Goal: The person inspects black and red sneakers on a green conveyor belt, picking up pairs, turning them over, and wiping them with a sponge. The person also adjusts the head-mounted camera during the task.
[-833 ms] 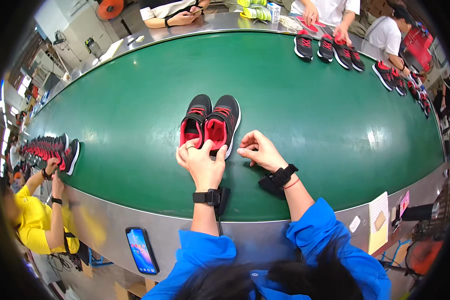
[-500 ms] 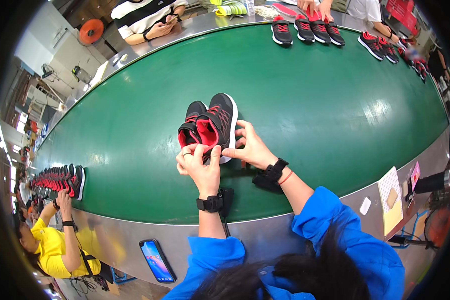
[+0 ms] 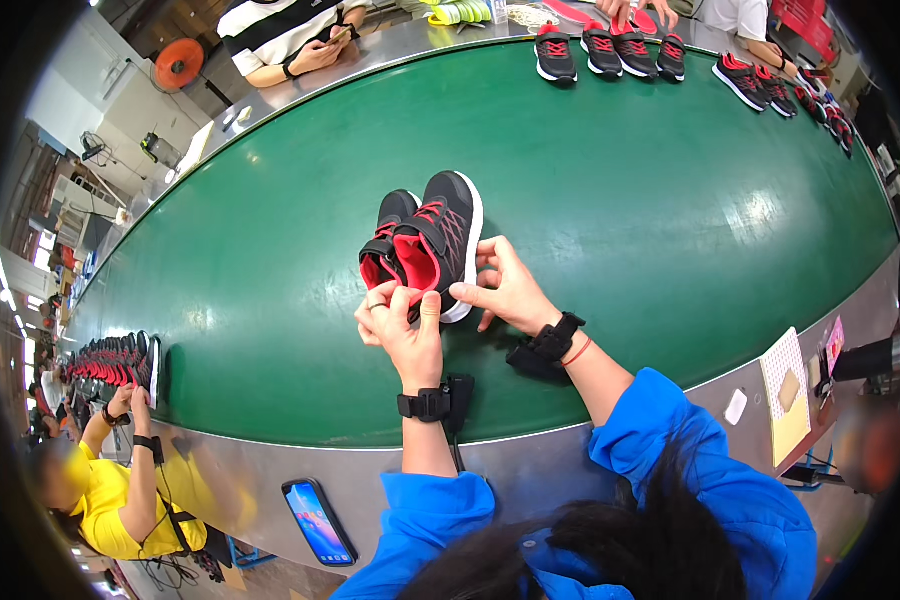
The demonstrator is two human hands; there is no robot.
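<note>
In front of me a pair of black sneakers with red lining and laces and white soles stands on the green surface, toes pointing away. The right sneaker [image 3: 454, 212] overlaps the left sneaker [image 3: 398, 207]. My left hand [image 3: 406, 332] is closed at the heel of the right sneaker, thumb and fingers pinching its collar. My right hand [image 3: 515, 292] grips the same sneaker from the right, with the thumb near the heel and the fingers against the white sole. The fingertips behind the shoe are partly hidden.
The green conveyor belt [image 3: 610, 200] has a metal rim. At left, a person in yellow handles a row of sneakers [image 3: 110, 360]; more sneakers [image 3: 625, 52] stand at the far right near another person's hands. A phone [image 3: 318, 522] and a notepad [image 3: 785, 395] lie on the near rim.
The pair and both my hands have shifted slightly away from me and right, still in contact. At left, the co-worker's hands have moved slightly at the end of the row.
</note>
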